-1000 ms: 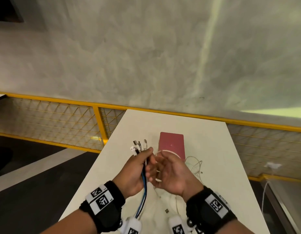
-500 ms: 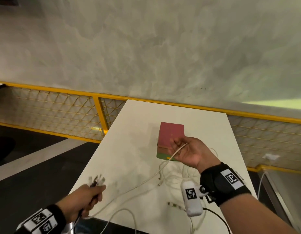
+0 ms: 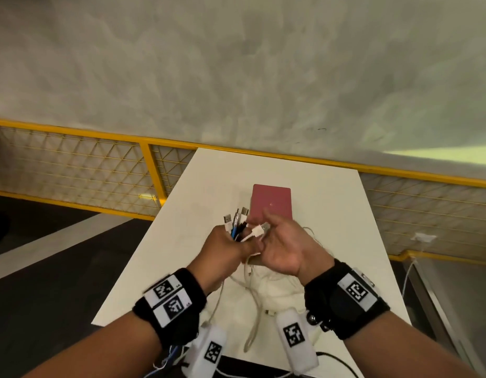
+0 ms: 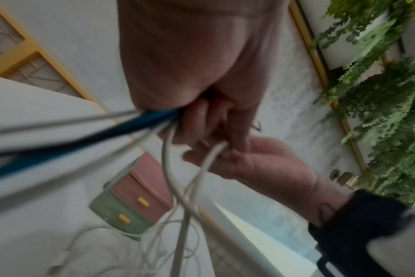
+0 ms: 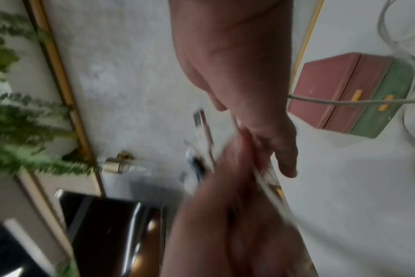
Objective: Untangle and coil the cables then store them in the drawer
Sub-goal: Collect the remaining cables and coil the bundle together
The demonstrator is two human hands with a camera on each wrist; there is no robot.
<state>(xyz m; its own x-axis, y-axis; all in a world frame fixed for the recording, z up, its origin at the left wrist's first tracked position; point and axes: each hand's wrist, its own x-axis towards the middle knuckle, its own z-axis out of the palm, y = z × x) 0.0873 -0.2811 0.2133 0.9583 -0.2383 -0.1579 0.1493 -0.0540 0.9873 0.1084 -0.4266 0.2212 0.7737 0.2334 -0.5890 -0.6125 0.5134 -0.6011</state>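
Observation:
My left hand grips a bundle of cable ends above the white table; USB plugs stick up out of the fist. Blue and pale cables trail from it toward the wrist. My right hand is pressed against the left and pinches a white cable's plug beside the bundle. Loose white cables lie tangled on the table under both hands. Just beyond the hands stands the small drawer box, pink over green with yellow handles, both drawers closed.
A yellow mesh railing runs behind and to the left of the table, with dark floor below on the left. Green plants hang on the wall. Another white cable hangs off to the right.
Half a second ago my hands were far apart, the left low with the bundle, the right up by the box drawing out a white cable. Now they have come together again.

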